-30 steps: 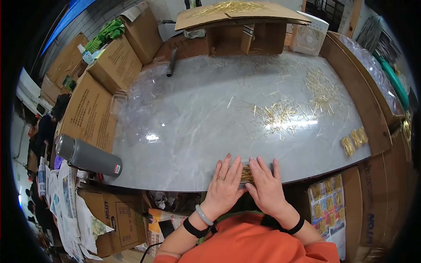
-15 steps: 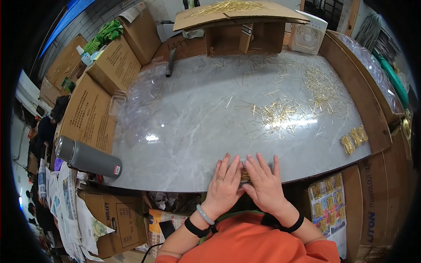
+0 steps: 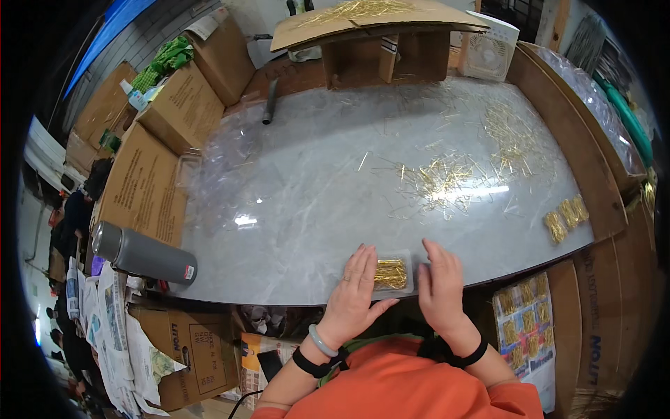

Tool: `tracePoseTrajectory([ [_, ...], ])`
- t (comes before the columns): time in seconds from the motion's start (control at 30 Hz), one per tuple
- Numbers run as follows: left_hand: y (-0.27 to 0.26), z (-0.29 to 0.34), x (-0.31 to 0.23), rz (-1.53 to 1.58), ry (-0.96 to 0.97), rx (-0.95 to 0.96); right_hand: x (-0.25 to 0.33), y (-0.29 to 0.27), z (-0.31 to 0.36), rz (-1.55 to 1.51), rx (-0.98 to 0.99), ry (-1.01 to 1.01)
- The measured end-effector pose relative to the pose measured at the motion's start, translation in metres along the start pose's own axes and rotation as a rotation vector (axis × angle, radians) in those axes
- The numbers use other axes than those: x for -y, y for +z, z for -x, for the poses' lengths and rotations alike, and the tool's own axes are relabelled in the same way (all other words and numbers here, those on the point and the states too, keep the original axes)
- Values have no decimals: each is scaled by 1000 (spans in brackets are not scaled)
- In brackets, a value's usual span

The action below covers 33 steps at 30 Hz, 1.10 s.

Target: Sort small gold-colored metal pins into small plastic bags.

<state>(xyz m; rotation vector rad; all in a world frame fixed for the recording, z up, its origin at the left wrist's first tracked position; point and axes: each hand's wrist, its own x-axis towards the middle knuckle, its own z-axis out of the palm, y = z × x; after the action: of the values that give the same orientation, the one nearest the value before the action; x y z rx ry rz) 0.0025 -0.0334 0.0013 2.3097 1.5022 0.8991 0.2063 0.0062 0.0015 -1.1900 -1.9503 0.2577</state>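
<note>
The left hand [image 3: 357, 293], fingers straight and side by side with thumb spread, rests over the left end of a clear tray [image 3: 410, 258] of gold wire pins [image 3: 391, 274] at the table's [image 3: 307, 202] near edge. The right hand [image 3: 441, 290], uncurled, is just right of it. Loose pins [image 3: 447, 178] lie farther off.

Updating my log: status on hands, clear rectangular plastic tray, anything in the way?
Left hand over left edge of tray; right hand beside it, apart. Thin gold metal wires lie inside. Left fingers cover part.
</note>
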Motion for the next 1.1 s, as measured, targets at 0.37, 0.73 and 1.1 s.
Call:
tracePoseTrajectory([
  [0.37, -6, -1, -5, 93, -22, 26, 13, 6, -17, -113, 141, 209],
  [0.73, -4, 8, 4, 219, -156, -86, -80, -87, 15, -121, -205, 657],
  [1.1, 0, 5, -7, 122, -153, -97, -189, -157, 38, -431, -603, 894],
])
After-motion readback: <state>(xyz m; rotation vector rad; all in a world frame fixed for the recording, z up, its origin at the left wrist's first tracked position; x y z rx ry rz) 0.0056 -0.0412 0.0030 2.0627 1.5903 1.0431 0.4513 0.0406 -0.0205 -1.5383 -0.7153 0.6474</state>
